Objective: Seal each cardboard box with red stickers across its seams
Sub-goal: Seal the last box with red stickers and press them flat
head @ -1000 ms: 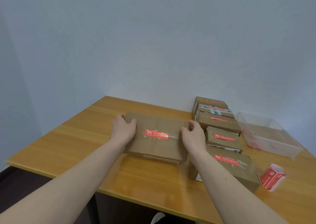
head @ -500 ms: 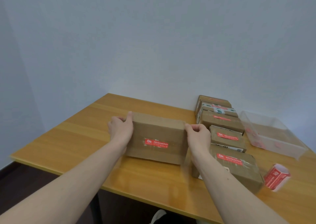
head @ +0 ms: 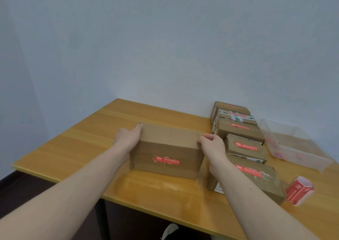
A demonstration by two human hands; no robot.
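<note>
Two hands were on one box (head: 167, 149) near the middle of the table (head: 77, 144). My left hand (head: 127, 139) lay against the box's left end with straight fingers along the top edge, pressing, not curled round anything. The box stood with a plain face up and the face toward me carried one red sticker (head: 166, 160) over a taped seam. It seemed light to me, since two flat-sided grips at the ends were enough to handle it. The cardboard looked stiff with a dull, unslippery surface, though the walls would likely dent if squeezed hard in the middle. I judged the short ends, near the corners, the best places to take hold, where the board is strongest. The top face showed a faint line down its middle and no sticker, so that seam looked to be the next one to seal.

My right hand (head: 212, 145) gripped the box's right end, fingers curled over the upper corner. Just beside it ran a row of boxes (head: 244, 144) toward the wall, most with a red sticker on top. Right of that row sat a clear tub (head: 315, 159); small red bits lay in it, too blurred to name. Nearest me on the right lay the sticker roll (head: 299, 190), on its side, apart from both hands.
</note>
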